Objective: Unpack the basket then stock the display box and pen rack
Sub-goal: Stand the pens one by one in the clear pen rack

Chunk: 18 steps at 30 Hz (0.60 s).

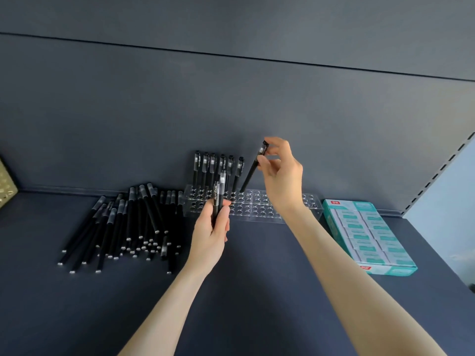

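Note:
A clear acrylic pen rack (259, 208) with rows of round holes stands at the back of the dark shelf. Several black pens (213, 168) stand upright in its left holes. My right hand (280, 176) pinches the cap end of one black pen (250, 173), tilted, its tip at a hole in the back row. In front of the rack my left hand (210, 235) grips two black pens (218, 199) upright. A pile of black pens (128, 224) lies on the shelf to the left. The teal display box (367, 235) at the right holds several white erasers.
The dark shelf surface (257, 291) runs toward me. A dark back panel (231, 111) rises behind the rack. A perforated gold-coloured object (6, 185) shows at the left edge. A slotted shelf upright (437, 176) bounds the right side.

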### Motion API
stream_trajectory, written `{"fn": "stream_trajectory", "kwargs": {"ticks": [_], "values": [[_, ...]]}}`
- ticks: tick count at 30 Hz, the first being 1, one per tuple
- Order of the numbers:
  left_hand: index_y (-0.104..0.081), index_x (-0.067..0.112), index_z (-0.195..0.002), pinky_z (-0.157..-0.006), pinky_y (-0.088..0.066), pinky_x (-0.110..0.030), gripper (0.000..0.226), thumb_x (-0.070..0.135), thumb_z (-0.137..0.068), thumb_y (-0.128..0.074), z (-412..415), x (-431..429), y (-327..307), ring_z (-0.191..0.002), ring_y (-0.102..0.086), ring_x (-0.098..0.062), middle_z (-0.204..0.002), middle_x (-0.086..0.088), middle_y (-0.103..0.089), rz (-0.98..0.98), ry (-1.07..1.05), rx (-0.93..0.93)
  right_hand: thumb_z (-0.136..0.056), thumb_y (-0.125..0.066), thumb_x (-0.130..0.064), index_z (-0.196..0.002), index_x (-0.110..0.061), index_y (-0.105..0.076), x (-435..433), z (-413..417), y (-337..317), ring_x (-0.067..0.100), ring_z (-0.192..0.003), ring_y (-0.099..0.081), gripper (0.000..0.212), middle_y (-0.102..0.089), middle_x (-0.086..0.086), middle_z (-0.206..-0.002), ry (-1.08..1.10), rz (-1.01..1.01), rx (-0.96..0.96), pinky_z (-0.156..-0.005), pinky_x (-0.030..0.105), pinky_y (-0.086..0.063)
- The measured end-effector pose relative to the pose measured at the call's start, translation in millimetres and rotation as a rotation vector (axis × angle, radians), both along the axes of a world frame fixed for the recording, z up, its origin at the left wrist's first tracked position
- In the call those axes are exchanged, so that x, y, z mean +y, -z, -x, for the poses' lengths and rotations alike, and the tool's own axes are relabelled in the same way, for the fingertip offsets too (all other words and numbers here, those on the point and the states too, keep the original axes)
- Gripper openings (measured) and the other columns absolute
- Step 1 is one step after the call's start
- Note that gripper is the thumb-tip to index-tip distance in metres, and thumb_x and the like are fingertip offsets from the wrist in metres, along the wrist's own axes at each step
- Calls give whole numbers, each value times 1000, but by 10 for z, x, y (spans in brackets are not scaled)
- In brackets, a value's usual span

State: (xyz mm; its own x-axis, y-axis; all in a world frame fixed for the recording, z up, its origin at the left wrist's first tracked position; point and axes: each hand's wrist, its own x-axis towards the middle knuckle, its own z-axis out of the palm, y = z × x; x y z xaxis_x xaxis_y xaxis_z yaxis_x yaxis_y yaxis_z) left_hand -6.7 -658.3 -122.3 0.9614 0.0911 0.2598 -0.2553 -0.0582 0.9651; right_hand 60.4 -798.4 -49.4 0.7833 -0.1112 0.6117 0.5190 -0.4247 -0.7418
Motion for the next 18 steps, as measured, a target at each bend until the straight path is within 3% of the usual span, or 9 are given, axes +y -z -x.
{"fn": "stream_trajectory", "kwargs": {"ticks": [5,10,18], "values": [[-56,24,-97,-45,-28,-16,13,26,-100,-44,9,-23,-1,-50,-28,-8,-59,3,-31,55,-20,44,-89,-57,-3,-118,-17,-52,47,-71,63,13,-78,-62,32,-54,-19,-86,27,92,38,-74,22,-50],[-56,17,-97,-43,-25,-18,15,25,-100,-44,9,-27,-16,-51,-26,-10,-64,-7,-26,58,-30,47,-89,-61,-8,-111,-16,-54,55,-106,123,13,-70,-61,24,-56,-18,-79,55,182,90,-75,36,-53],[-55,15,-95,-43,-27,-15,16,26,-100,-44,12,-32,-28,-49,-28,-8,-60,0,-30,51,-15,69,-88,-61,-10,-110,-18,-55,46,-118,120,20,-72,-62,24,-61,-10,-77,74,296,101,-73,40,-53]]}}
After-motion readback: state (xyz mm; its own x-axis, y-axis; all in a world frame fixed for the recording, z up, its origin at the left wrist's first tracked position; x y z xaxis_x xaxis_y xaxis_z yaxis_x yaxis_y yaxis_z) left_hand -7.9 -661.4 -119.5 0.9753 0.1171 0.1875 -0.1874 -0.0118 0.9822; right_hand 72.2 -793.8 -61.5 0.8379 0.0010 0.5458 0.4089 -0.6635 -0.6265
